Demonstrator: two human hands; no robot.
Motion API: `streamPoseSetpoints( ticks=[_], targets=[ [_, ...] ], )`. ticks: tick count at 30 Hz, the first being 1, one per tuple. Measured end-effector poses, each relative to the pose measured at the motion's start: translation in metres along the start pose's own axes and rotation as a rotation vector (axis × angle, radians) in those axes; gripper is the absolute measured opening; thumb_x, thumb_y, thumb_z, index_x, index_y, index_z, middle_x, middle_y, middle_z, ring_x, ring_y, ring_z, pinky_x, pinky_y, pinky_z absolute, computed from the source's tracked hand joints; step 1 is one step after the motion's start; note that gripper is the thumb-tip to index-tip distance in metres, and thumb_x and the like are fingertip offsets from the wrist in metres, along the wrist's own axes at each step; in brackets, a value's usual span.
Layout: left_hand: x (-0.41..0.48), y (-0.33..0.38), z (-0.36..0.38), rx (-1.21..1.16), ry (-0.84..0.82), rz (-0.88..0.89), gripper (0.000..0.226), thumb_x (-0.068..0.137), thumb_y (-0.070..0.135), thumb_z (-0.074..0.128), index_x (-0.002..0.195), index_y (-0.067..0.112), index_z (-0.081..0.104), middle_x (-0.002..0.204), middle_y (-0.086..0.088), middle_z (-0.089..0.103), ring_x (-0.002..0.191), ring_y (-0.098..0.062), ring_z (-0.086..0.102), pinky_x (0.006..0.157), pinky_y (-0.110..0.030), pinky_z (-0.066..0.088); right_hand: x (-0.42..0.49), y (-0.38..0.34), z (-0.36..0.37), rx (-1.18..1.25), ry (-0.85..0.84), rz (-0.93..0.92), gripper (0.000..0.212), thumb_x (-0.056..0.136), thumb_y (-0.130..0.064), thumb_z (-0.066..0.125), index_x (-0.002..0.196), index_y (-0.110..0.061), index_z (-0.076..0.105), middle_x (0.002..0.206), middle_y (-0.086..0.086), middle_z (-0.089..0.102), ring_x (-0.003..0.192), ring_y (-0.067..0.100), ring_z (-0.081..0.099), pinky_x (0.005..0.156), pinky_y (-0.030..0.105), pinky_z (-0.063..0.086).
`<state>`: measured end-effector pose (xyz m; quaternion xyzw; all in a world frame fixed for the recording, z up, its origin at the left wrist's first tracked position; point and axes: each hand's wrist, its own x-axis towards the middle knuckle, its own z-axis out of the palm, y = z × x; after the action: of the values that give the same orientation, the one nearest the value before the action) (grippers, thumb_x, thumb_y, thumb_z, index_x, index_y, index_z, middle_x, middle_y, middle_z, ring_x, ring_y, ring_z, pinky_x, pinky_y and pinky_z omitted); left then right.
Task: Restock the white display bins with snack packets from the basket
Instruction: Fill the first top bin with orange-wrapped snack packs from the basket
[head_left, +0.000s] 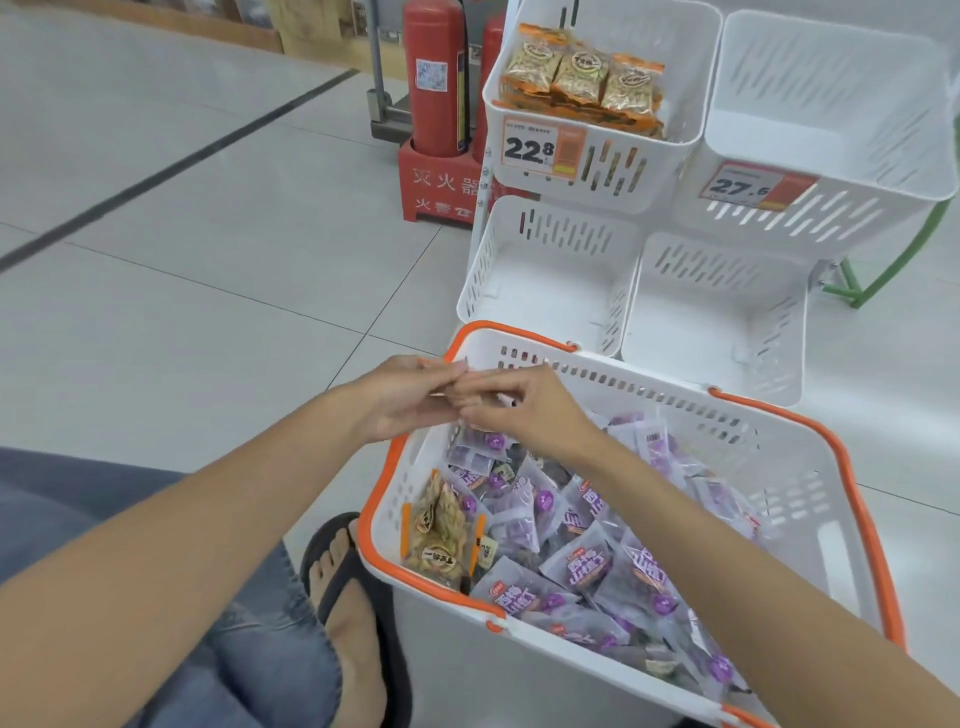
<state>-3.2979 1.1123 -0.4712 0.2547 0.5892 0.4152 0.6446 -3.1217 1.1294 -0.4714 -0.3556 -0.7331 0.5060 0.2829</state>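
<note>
Four white slotted bins stand in two tiers. The upper left bin (597, 176) carries a tag (530, 149) reading "22.8" beside an orange block, and the upper right bin (831, 78) a tilted tag (740, 186) reading "27.6". The gold packets (579, 78) in the upper left bin have orange sealed ends and a round dark emblem too small to read. The lower left bin (545, 280) and lower right bin (717, 322) show bare bottoms.

Just in front sits the basket (779, 467), white with an orange rim, heaped with purple packets (587, 561) bearing bold white Chinese writing and a purple dot. A couple of gold ones (436, 535) lie against its left wall.

Both hands meet over the basket's far left corner. The left hand (400, 395) has its fingers curled round a thin orange-edged packet (437, 394), mostly hidden. The right hand (524, 402) is curled with its fingertips against the left's; I cannot tell whether it grips anything.

Behind the bins, a red extinguisher (434, 78) with a QR label stands in a red stand (436, 187) with white Chinese characters. The floor (208, 260) is pale tile crossed by a dark stripe (171, 171). A green frame (883, 270) shows at right. A foot in a black sandal (353, 613) and jeans (260, 649) are at lower left.
</note>
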Motion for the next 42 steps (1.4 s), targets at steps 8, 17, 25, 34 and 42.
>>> streamPoseSetpoints(
  ticks=[8, 17, 25, 34, 42],
  targets=[
    [0.006, -0.004, -0.033, -0.116, 0.079, 0.126, 0.027, 0.094, -0.001, 0.057, 0.120, 0.007, 0.060, 0.098, -0.008, 0.072, 0.081, -0.015, 0.072, 0.075, -0.028, 0.060, -0.031, 0.083, 0.060, -0.845, -0.461, 0.275, 0.047, 0.076, -0.051, 0.066, 0.059, -0.008, 0.060, 0.066, 0.011, 0.054, 0.066, 0.024, 0.051, 0.063, 0.030, 0.037],
    [-0.008, -0.004, -0.003, 0.095, -0.159, 0.152, 0.036, 0.095, 0.033, 0.058, 0.129, 0.022, 0.051, 0.116, -0.009, 0.070, 0.102, -0.026, 0.070, 0.087, -0.045, 0.057, 0.021, 0.003, -0.003, 0.104, 0.335, 0.336, 0.032, 0.090, -0.018, 0.053, 0.060, -0.009, 0.062, 0.064, 0.003, 0.065, 0.065, 0.014, 0.057, 0.072, 0.031, 0.043],
    [0.000, -0.001, 0.003, -0.060, -0.106, 0.267, 0.049, 0.082, 0.011, 0.073, 0.128, 0.012, 0.055, 0.118, -0.017, 0.069, 0.100, -0.030, 0.070, 0.080, -0.040, 0.059, 0.025, -0.016, -0.023, 0.418, 0.105, 0.337, 0.031, 0.092, -0.010, 0.063, 0.122, -0.005, 0.055, 0.111, 0.016, 0.067, 0.084, 0.020, 0.066, 0.087, 0.037, 0.054],
    [0.024, 0.078, 0.058, -0.131, 0.076, 0.395, 0.013, 0.100, 0.026, 0.055, 0.108, 0.017, 0.059, 0.098, -0.008, 0.072, 0.074, -0.018, 0.070, 0.061, -0.029, 0.057, 0.059, -0.040, -0.060, 0.273, 0.330, 0.217, 0.009, 0.088, -0.007, 0.068, 0.096, -0.010, 0.065, 0.091, 0.016, 0.068, 0.083, 0.025, 0.066, 0.085, 0.041, 0.053],
    [0.073, 0.196, 0.106, 0.047, 0.067, 0.591, 0.042, 0.094, 0.049, 0.050, 0.127, 0.024, 0.053, 0.124, -0.007, 0.061, 0.114, -0.027, 0.060, 0.102, -0.051, 0.046, 0.129, -0.084, -0.139, 0.192, 0.525, 0.117, 0.033, 0.084, -0.027, 0.075, 0.112, -0.015, 0.062, 0.102, 0.006, 0.068, 0.088, 0.017, 0.066, 0.082, 0.034, 0.052]
  ],
)
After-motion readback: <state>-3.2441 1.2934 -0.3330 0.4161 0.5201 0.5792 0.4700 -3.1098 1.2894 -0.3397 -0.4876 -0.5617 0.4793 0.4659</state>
